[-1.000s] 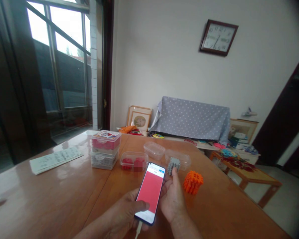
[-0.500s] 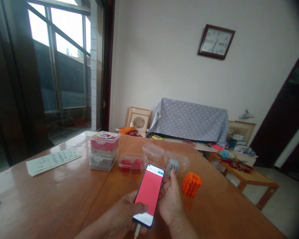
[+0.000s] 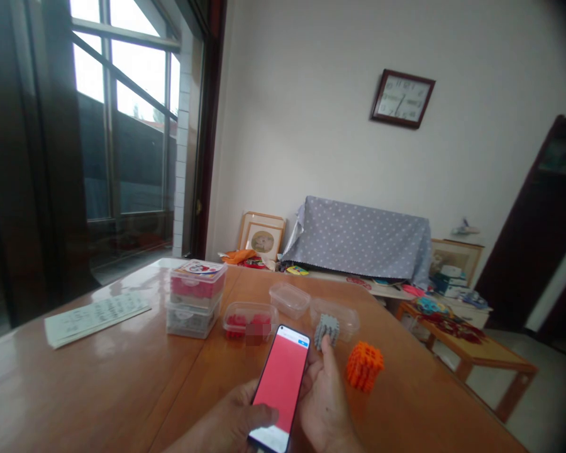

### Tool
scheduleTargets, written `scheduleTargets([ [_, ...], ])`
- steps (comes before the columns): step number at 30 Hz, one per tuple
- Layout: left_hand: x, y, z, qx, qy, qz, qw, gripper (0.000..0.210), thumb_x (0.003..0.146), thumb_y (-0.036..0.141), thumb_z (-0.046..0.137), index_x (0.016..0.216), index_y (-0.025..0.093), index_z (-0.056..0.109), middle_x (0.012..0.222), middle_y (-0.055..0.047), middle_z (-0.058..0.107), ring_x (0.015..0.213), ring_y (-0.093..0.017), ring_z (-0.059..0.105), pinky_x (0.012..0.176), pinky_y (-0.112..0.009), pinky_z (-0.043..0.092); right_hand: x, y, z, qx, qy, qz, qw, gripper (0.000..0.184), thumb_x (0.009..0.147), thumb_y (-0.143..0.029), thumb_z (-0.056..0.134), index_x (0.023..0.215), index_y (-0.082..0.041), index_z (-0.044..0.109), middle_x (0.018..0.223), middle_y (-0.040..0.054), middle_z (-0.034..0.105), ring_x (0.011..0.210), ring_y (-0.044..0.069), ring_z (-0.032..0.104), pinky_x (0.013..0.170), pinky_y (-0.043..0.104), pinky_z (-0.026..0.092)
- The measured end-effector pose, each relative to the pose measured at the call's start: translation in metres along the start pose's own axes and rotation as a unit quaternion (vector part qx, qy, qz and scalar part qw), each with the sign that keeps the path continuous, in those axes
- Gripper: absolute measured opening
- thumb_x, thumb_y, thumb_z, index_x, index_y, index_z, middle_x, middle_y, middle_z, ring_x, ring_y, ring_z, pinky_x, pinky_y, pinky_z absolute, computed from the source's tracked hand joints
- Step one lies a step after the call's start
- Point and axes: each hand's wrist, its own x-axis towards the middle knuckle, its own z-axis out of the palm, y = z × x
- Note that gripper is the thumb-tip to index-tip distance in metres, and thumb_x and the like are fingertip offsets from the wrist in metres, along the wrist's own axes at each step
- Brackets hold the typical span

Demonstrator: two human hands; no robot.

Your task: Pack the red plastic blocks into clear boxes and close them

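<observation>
A smartphone (image 3: pixel 285 374) with a mostly pink-red screen is held upright over the table, tilted slightly to the right. My left hand (image 3: pixel 231 412) grips its lower left side, the thumb lying across the lower screen. Along the right edge, my right hand (image 3: pixel 327 402) supports the phone, its fingers partly hidden behind it and its thumb pointing up. Just beyond that thumb sits a grey block cube (image 3: pixel 329 326). An orange block cube (image 3: pixel 364 365) rests to the right of my right hand. Behind the phone, a clear tub (image 3: pixel 249 309) contains red pieces.
Two stacked clear boxes (image 3: pixel 195 299) stand left of the tub. Clear plastic containers (image 3: pixel 290 299) lie farther back on the wooden table (image 3: pixel 136 371). A written paper sheet (image 3: pixel 97 318) lies at the left. Beyond the table's right edge is a low wooden bench (image 3: pixel 481 355).
The view has tilted up slightly, so the phone, hands and table things appear lower. Both hands keep their hold on the phone, the left thumb still over the screen.
</observation>
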Motion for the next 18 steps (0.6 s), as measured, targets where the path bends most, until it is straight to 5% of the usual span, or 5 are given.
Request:
scheduleTargets([
  [10, 0.002, -0.0014, 0.001, -0.044, -0.033, 0.01, 0.998, 0.045, 0.066, 0.015, 0.076, 0.11, 0.013, 0.065, 0.074, -0.002, 0.062, 0.056, -0.01, 0.053, 0.054, -0.022, 0.047, -0.0016, 0.0003, 0.0013, 0.013, -0.009, 0.001, 1.0, 0.055, 0.087, -0.07, 0.055, 0.1, -0.019, 0.072, 0.083, 0.007, 0.079, 0.072, 0.023, 0.071, 0.067, 0.033, 0.053],
  [18, 0.0011, -0.0008, -0.0008, 0.004, 0.011, 0.01, 1.0, 0.045, 0.068, 0.019, 0.074, 0.11, 0.011, 0.063, 0.069, -0.002, 0.059, 0.053, -0.012, 0.053, 0.048, -0.023, 0.046, 0.0017, 0.0021, -0.0009, 0.011, 0.002, 0.005, 1.0, 0.053, 0.087, -0.069, 0.056, 0.103, -0.02, 0.071, 0.082, 0.0055, 0.078, 0.07, 0.023, 0.07, 0.063, 0.032, 0.051],
])
